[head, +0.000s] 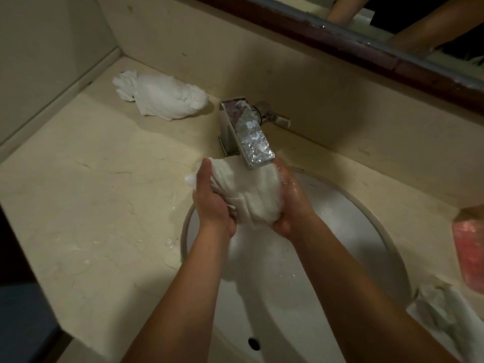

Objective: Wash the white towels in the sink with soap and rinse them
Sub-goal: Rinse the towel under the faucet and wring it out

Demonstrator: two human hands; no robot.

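Note:
A bunched white towel [252,195] is held over the white sink [366,221], right under the chrome faucet spout [251,142], where water runs. My left hand [212,200] grips its left side, thumb on top. My right hand [288,203] cups and holds its right side, wet with droplets. A second white towel [162,99] lies crumpled on the counter at the back left. A third white towel [445,310] lies on the counter at the right, beside the sink rim.
A pink soap bottle [468,247] stands at the right edge on the beige stone counter [91,192]. Water puddles lie left of the sink rim. A mirror with a dark frame [366,45] runs along the back wall. The drain hole [253,344] shows near the bottom.

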